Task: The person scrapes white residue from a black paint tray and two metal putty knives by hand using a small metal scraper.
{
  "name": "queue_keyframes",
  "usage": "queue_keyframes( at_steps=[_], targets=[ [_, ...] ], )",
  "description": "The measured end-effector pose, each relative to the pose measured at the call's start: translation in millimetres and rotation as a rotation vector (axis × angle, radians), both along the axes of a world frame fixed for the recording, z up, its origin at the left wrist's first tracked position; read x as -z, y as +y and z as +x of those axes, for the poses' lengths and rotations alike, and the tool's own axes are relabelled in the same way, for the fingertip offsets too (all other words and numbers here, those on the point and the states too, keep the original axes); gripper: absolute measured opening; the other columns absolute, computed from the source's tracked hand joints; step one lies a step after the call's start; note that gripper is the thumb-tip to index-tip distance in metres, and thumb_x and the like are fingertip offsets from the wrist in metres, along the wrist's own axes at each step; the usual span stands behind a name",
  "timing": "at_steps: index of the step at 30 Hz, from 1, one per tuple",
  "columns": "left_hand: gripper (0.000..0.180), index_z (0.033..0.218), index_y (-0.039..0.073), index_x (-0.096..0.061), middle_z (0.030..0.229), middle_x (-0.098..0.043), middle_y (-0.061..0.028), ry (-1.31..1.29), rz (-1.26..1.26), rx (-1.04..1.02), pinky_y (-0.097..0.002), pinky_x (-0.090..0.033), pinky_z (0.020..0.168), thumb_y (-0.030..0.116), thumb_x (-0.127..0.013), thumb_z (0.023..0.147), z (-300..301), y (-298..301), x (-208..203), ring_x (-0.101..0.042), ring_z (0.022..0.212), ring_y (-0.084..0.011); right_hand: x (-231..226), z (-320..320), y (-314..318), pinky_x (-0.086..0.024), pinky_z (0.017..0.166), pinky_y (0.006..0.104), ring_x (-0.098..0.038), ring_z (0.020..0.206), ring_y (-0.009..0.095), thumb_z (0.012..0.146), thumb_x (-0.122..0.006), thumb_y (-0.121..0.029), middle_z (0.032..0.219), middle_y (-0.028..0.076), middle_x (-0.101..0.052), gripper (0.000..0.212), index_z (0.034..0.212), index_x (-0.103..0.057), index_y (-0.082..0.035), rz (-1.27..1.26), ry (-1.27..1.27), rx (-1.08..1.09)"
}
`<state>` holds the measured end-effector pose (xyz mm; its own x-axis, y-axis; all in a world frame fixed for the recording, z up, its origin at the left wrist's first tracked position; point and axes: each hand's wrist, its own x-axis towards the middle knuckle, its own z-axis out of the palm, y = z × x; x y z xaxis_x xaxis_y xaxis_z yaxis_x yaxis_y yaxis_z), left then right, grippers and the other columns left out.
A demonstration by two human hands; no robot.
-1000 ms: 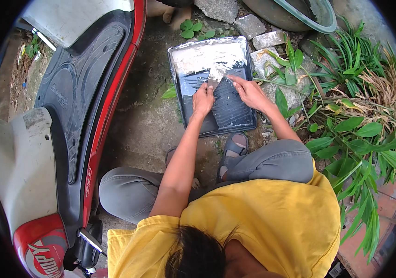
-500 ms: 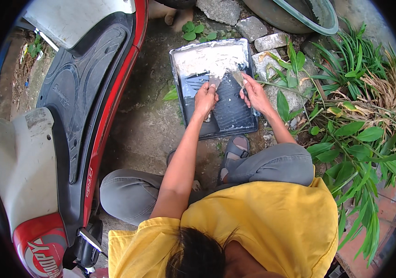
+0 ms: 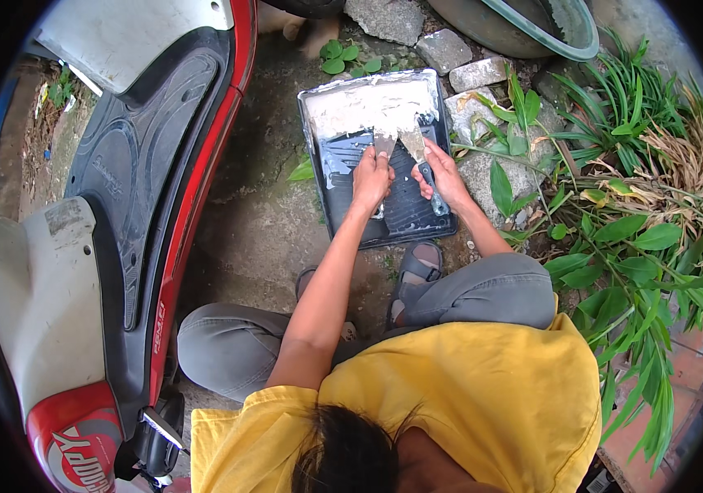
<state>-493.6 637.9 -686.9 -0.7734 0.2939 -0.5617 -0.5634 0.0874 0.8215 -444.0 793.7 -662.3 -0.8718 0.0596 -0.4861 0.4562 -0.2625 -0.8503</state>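
Observation:
A black paint tray [image 3: 319, 177] lies on the ground in front of my feet. White paste [image 3: 351, 108] is spread over its far end, with smears on the ribbed slope. My left hand [image 3: 373, 177] is closed around a putty knife [image 3: 383, 141], its blade pointing away from me at the paste's near edge. In my right hand [image 3: 444, 174] is a second putty knife [image 3: 413, 143] with a dark handle, tilted so its blade leans left. The two blades stand close together over the tray; whether they touch I cannot tell.
A red and grey motor scooter [image 3: 183, 214] stands along my left side. Broken concrete blocks [image 3: 480, 74] and leafy plants [image 3: 635, 238] border the tray on the right. At the far right is a large basin [image 3: 586, 45]. My sandals [image 3: 421, 261] are just below the tray.
My right hand has turned its putty knife, so the handle now shows below the hand and the blade has moved left toward the other one. My left hand has shifted slightly right.

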Motion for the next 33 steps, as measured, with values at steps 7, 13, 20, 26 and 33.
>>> queue_keyframes(
  at_steps=[7,13,20,26,33],
  targets=[
    [0.020,0.104,0.006,-0.049,0.064,-0.052,-0.0022,0.131,-0.131,0.087,-0.0246,-0.037,0.043,0.024,-0.043,0.098,-10,-5,6,-0.046,0.051,-0.0094,-13,-6,7,-0.039,0.040,0.0220,-0.042,0.043,0.007,0.102,-0.039,-0.028,0.067,0.004,-0.052,0.046,0.144,-0.032,-0.011,0.102,0.043,-0.034],
    [0.020,0.106,0.009,-0.050,0.063,-0.050,0.0000,0.058,-0.027,0.132,-0.0232,-0.035,0.043,0.026,-0.044,0.098,-11,-5,3,-0.042,0.050,-0.0070,-7,-13,23,-0.038,0.040,0.0205,-0.042,0.044,0.005,0.102,-0.039,-0.027,0.066,0.001,-0.051,0.043,0.141,-0.039,-0.011,0.382,0.134,-0.149],
    [0.018,0.100,0.009,-0.049,0.063,-0.047,0.0015,0.050,0.008,0.134,-0.0219,-0.033,0.041,0.026,-0.044,0.098,-12,-9,-9,-0.039,0.048,-0.0057,-12,-14,18,-0.043,0.047,0.0265,-0.049,0.049,0.012,0.099,-0.045,-0.020,0.068,0.007,-0.056,0.038,0.137,-0.047,-0.015,0.681,0.262,-0.286],
    [0.019,0.103,0.008,-0.052,0.061,-0.051,0.0009,-0.035,0.125,0.097,-0.0246,-0.037,0.042,0.025,-0.044,0.098,-17,-9,-17,-0.043,0.048,-0.0076,-6,-5,2,-0.051,0.064,0.0431,-0.063,0.074,0.039,0.093,-0.052,-0.014,0.090,0.019,-0.066,0.044,0.135,-0.047,-0.024,1.081,0.512,-0.266],
    [0.016,0.100,0.010,-0.048,0.064,-0.046,0.0024,-0.055,0.127,0.073,-0.0188,-0.032,0.039,0.025,-0.044,0.099,-16,-20,-15,-0.037,0.047,-0.0039,-26,7,5,-0.051,0.065,0.0422,-0.063,0.075,0.038,0.092,-0.053,-0.014,0.095,0.017,-0.066,0.043,0.134,-0.049,-0.025,1.150,0.466,-0.402]
  ],
)
